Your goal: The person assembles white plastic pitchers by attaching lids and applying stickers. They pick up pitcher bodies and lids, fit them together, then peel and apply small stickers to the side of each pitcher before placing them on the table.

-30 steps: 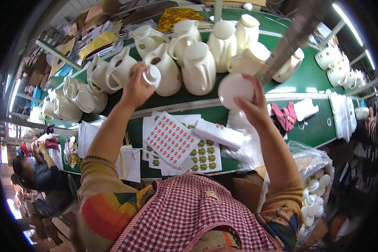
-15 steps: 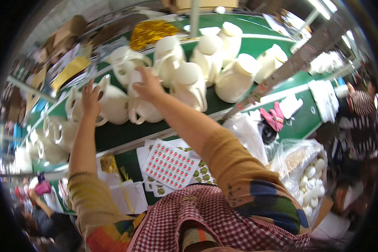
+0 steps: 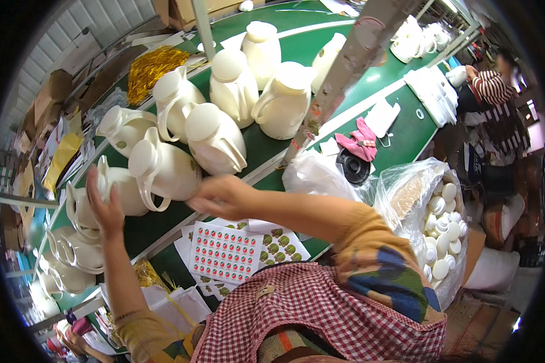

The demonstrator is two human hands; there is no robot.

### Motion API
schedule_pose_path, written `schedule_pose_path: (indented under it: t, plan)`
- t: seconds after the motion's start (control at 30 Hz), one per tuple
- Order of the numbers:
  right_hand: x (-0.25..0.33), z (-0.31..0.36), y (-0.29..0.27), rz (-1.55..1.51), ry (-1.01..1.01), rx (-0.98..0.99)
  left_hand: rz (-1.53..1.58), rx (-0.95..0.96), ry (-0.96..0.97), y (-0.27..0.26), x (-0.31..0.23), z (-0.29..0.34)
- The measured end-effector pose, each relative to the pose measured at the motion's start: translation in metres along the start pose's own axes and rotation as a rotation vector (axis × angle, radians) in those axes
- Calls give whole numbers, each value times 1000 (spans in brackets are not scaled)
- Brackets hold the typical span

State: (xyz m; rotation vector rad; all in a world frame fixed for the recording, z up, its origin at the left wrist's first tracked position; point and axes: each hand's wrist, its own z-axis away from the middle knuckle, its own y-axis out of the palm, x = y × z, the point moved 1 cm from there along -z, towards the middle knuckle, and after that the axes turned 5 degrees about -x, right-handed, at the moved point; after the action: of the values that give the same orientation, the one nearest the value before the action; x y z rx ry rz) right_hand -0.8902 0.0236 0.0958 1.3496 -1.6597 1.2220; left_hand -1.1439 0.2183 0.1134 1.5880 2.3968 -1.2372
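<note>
My left hand point(image 3: 107, 206) has its fingers stretched up, beside an open cream jug point(image 3: 125, 189) without a lid. At the lower right of a lidded cream jug point(image 3: 174, 172), my right hand point(image 3: 221, 196) is smeared by motion; whether it touches the jug I cannot tell. This jug leans, its round lid point(image 3: 145, 158) on top and its handle toward me. Just behind stand another lidded jug point(image 3: 217, 142) and a tilted jug point(image 3: 127, 128) with a small printed mark. More open jugs point(image 3: 82, 254) crowd together at the left.
Further lidded jugs point(image 3: 284, 103) stand on the green conveyor point(image 3: 345, 57), near a slanted metal post point(image 3: 345, 72). Sticker sheets point(image 3: 224, 251) lie in front of me. At right are a pink cloth bow point(image 3: 360, 140), a black round part point(image 3: 352, 167) and a plastic bag of white lids point(image 3: 442, 233).
My right hand has moved from the top of a jug down to the lower right of the lidded jug. My left hand has lowered slightly. The view has turned to the right.
</note>
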Motion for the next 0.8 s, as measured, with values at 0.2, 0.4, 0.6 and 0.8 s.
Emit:
schedule_pose_path:
  t: [0.2,0.4,0.6,0.8]
  plan:
    - [14,139,-180,470,203,-619,1041,542,-317,99,-211,37]
    - [-34,122,-283,676,193,-824,700,388,-405,251,-236,-15]
    - [-86,34,-265,1022,40,-601,-58,280,-215,329,-206,-2]
    - [-196,2,-323,798,6,-263,1119,569,-551,353,-237,21]
